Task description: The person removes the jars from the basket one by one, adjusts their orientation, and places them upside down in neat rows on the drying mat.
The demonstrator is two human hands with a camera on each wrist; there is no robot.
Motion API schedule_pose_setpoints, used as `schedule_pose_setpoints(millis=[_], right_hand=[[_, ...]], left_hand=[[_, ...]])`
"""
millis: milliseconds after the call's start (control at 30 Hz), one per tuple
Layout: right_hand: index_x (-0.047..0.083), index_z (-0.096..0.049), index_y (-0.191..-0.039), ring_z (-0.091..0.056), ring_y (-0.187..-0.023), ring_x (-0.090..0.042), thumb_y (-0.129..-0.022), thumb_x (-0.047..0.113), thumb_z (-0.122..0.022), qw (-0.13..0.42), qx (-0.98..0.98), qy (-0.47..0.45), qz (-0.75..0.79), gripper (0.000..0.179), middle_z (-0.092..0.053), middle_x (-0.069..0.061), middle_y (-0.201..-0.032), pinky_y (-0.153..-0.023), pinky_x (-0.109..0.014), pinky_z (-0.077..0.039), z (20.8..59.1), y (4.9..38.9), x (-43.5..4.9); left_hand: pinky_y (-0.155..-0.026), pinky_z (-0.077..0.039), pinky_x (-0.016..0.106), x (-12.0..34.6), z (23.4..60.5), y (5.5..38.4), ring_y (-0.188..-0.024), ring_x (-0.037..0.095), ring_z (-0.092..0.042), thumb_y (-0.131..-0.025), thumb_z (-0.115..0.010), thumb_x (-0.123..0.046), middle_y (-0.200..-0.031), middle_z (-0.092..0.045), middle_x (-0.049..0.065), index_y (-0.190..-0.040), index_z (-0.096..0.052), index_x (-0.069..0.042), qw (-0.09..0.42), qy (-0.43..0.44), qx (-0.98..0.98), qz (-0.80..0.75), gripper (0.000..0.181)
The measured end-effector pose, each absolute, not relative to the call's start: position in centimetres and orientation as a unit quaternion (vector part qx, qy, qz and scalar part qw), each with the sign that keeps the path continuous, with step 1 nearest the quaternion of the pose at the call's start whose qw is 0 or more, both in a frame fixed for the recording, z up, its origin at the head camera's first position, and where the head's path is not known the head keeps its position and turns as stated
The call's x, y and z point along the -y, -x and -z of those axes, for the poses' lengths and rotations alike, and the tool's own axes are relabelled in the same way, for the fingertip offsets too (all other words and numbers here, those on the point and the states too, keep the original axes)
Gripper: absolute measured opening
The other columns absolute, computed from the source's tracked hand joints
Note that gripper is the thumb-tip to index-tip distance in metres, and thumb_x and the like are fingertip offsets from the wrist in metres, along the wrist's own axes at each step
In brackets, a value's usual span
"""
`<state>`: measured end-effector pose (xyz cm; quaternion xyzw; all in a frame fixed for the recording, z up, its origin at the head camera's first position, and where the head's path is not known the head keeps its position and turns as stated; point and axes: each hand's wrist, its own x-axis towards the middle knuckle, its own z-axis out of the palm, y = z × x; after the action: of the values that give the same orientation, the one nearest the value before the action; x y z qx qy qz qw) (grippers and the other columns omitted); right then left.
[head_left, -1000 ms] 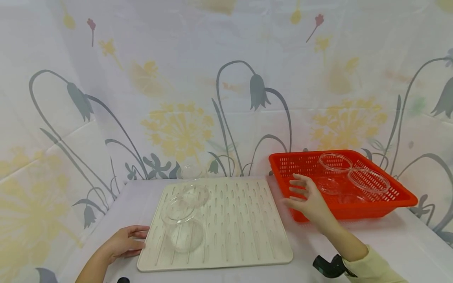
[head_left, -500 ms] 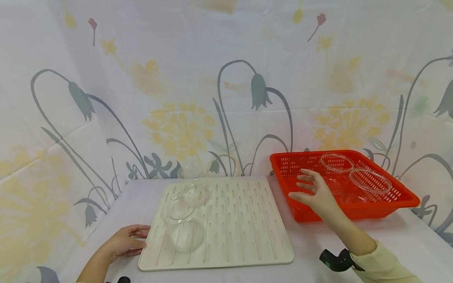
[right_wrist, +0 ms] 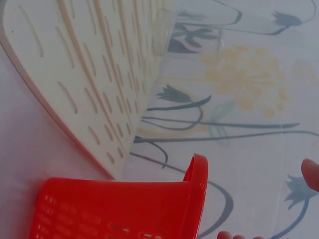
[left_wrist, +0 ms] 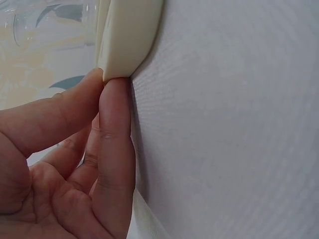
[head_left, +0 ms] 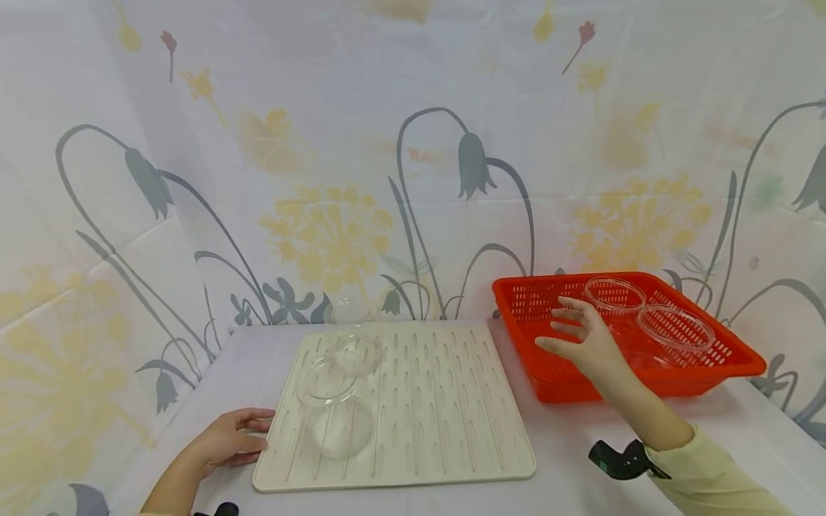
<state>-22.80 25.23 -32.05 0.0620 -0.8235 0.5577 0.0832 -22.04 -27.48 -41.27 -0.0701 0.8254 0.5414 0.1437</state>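
Observation:
My left hand (head_left: 229, 441) touches the left edge of a cream ridged drying mat (head_left: 452, 401) with its fingertips. In the left wrist view, the thumb and a finger (left_wrist: 115, 109) lie against the mat's pale edge (left_wrist: 132, 40). On the left part of the mat stand two clear round containers, a front container (head_left: 340, 426) and a back container (head_left: 358, 355). My right hand (head_left: 587, 342) hovers over the left side of a red perforated basket (head_left: 568, 387), fingers apart and nothing held. Inside the basket are two clear round containers, a far container (head_left: 615, 308) and a near container (head_left: 677, 346).
A white cloth (head_left: 477, 498) covers the table under the mat and basket. Behind stands a flower-printed curtain (head_left: 439, 236). The basket's red wall (right_wrist: 119, 204) rises beside the mat's corner in the right wrist view.
My right hand has moved right and slightly away from me, further over the basket. The left hand, mat and containers stay put.

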Motion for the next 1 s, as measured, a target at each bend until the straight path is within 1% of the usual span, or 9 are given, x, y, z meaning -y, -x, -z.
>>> schedule_pose_setpoints(millis=[100,333,733,1000], right_hand=[[0.004,-0.017,-0.144,-0.035,-0.124,-0.042,-0.087,0.026,-0.067,0.085,0.827,-0.062,-0.552,0.08,-0.031,-0.022,-0.138,-0.091,-0.056,-0.041,31.8,22.9,-25.4],[0.003,-0.017,-0.144,-0.035,-0.124,-0.043,-0.087,0.027,-0.067,0.086,0.83,-0.065,-0.547,0.08,-0.031,-0.024,-0.139,-0.09,-0.054,-0.043,30.9,23.5,-25.3],[0.003,-0.017,-0.144,-0.035,-0.124,-0.043,-0.087,0.029,-0.066,0.08,0.829,-0.063,-0.55,0.08,-0.031,-0.024,-0.139,-0.093,-0.053,-0.041,30.0,24.5,-25.4],[0.003,-0.015,-0.145,-0.032,-0.125,-0.042,-0.087,0.031,-0.066,0.073,0.826,-0.058,-0.556,0.082,-0.028,-0.024,-0.14,-0.095,-0.048,-0.042,29.1,25.4,-25.9]], left_hand=[[-0.067,-0.054,0.034,27.5,41.2,22.0,-0.078,0.019,-0.06,-0.077,-0.067,0.009,-0.106,-0.056,0.015,-0.128,-0.043,0.012,0.142,0.07,-0.826,-0.54,0.056],[-0.067,-0.054,0.034,27.5,41.1,22.0,-0.078,0.019,-0.061,-0.077,-0.067,0.009,-0.105,-0.056,0.014,-0.128,-0.043,0.012,0.141,0.07,-0.828,-0.538,0.056],[-0.066,-0.054,0.033,27.4,41.3,22.1,-0.077,0.019,-0.06,-0.077,-0.066,0.01,-0.104,-0.056,0.013,-0.128,-0.044,0.012,0.138,0.08,-0.83,-0.534,0.056],[-0.066,-0.054,0.033,27.3,41.2,22.1,-0.077,0.018,-0.06,-0.076,-0.066,0.011,-0.104,-0.056,0.014,-0.127,-0.045,0.011,0.138,0.084,-0.83,-0.533,0.055]])
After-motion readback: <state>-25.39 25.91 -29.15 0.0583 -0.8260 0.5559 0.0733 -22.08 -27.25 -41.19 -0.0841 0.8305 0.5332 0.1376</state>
